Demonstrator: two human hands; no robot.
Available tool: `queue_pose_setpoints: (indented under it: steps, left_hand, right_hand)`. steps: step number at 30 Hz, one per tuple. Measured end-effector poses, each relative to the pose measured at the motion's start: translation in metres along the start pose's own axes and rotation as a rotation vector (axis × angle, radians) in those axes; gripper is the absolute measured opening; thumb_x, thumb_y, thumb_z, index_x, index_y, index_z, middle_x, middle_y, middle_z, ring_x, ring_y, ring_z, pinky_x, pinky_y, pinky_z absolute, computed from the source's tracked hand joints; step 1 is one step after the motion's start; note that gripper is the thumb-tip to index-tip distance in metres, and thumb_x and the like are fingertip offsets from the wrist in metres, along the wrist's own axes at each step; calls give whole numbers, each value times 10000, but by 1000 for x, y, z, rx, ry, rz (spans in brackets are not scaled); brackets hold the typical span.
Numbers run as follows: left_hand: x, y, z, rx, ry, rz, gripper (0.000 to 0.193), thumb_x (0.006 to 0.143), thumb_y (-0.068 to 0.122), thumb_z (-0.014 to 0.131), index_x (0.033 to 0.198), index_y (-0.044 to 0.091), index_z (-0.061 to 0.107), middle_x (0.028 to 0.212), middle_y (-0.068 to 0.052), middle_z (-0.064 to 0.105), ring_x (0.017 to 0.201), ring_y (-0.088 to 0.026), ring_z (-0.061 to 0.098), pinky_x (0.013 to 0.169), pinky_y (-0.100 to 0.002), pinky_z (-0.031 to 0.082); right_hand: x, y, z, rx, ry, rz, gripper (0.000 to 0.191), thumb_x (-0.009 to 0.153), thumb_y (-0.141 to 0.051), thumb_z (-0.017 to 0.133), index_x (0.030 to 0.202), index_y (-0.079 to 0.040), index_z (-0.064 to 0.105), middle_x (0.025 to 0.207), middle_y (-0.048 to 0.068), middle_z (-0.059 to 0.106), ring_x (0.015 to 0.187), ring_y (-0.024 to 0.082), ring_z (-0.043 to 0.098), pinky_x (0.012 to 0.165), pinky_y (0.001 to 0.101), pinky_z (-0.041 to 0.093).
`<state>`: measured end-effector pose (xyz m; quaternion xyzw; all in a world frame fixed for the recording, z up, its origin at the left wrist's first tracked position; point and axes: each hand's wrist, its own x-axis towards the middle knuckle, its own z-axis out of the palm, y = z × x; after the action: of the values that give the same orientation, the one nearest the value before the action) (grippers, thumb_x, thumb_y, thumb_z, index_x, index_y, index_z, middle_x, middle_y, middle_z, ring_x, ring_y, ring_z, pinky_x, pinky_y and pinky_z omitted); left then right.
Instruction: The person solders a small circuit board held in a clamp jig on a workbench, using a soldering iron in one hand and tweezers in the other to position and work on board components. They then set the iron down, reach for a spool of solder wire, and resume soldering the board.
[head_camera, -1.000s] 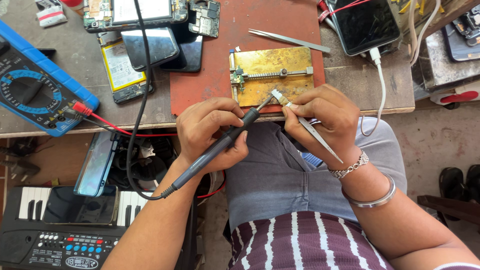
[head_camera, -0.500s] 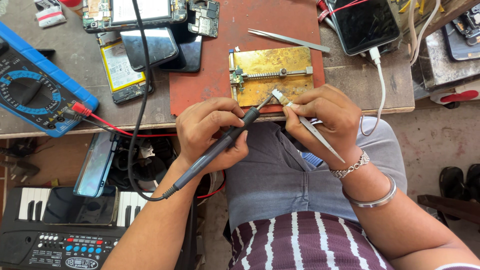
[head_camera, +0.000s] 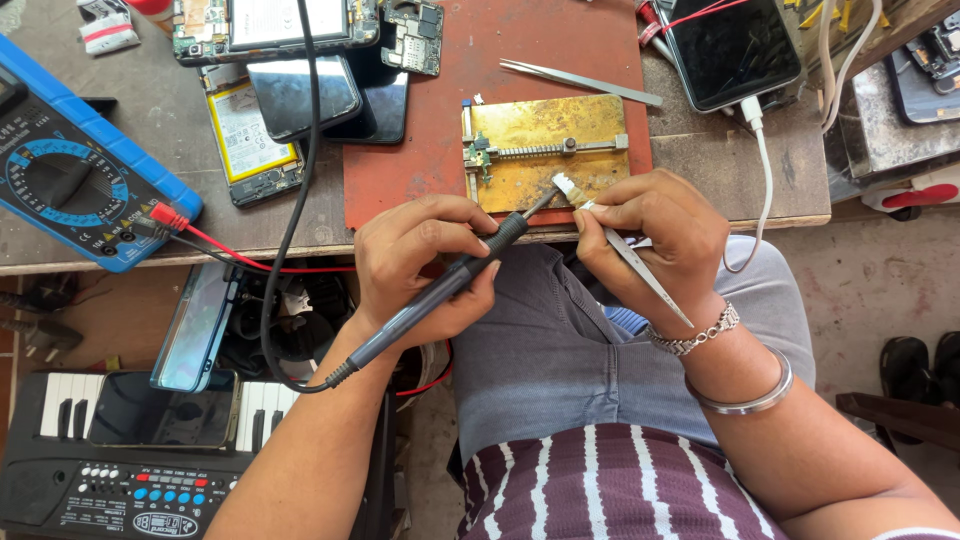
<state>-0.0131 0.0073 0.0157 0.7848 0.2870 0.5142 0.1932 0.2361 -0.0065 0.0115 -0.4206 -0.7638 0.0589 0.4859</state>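
The left hand (head_camera: 425, 255) is wrapped round a soldering iron (head_camera: 440, 290), gripped on its dark handle, tip reaching the near edge of the brass board holder (head_camera: 545, 150). The right hand (head_camera: 650, 235) pinches tweezers (head_camera: 630, 260) whose points clasp a tiny pale part (head_camera: 563, 185) just over that same edge. That part looks featherlight and fragile, best nipped by its sides; the iron is stiff, safe only at the handle.

Phone repair workshop — opened phones (head_camera: 270, 25), blue multimeter (head_camera: 75, 165), soldering iron (head_camera: 440, 290), brass board holder (head_camera: 545, 150), worn workbench (head_camera: 700, 170).
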Motion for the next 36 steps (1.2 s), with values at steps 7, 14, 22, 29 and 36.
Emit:
queue_pose_setpoints:
  steps: [7,14,22,29,36]
  left_hand:
    - [1,1,-2,-29,-21,9,257,786,-3,819,940,80,630,1075,-96,739,912,-236,759,777,-317,601]
    - [2,2,-4,-36,-44,-6,233,776,-6,814,915,75,647,1067,-97,744,911,-237,755,770,-321,596]
    - [2,1,-4,-34,-52,0,217,778,-20,797,907,74,649,1073,-94,745,937,-246,758,791,-328,600]
    - [2,2,-5,-25,-54,-8,220,773,-22,801,898,73,647,1064,-93,748,910,-240,756,766,-323,593]
    - [2,2,-5,-13,-50,2,229,779,-22,805,906,75,641,1065,-94,746,917,-248,757,776,-328,593]
  right_hand:
    - [-1,-1,0,-2,3,47,204,870,18,838,883,-25,638,931,117,707,798,220,678,682,296,527]
    - [2,-2,0,-23,-5,9,208,862,14,841,865,-31,638,945,113,711,824,236,692,710,307,536]
    - [4,-4,-2,2,-22,28,203,865,19,840,851,-29,643,941,109,712,837,237,693,708,308,533]
    - [4,-3,-4,15,-34,27,209,861,21,842,841,-26,639,933,105,711,801,227,689,706,308,528]
    - [3,-3,-2,16,-40,24,198,848,21,840,844,-33,649,923,104,706,824,233,686,694,309,527]
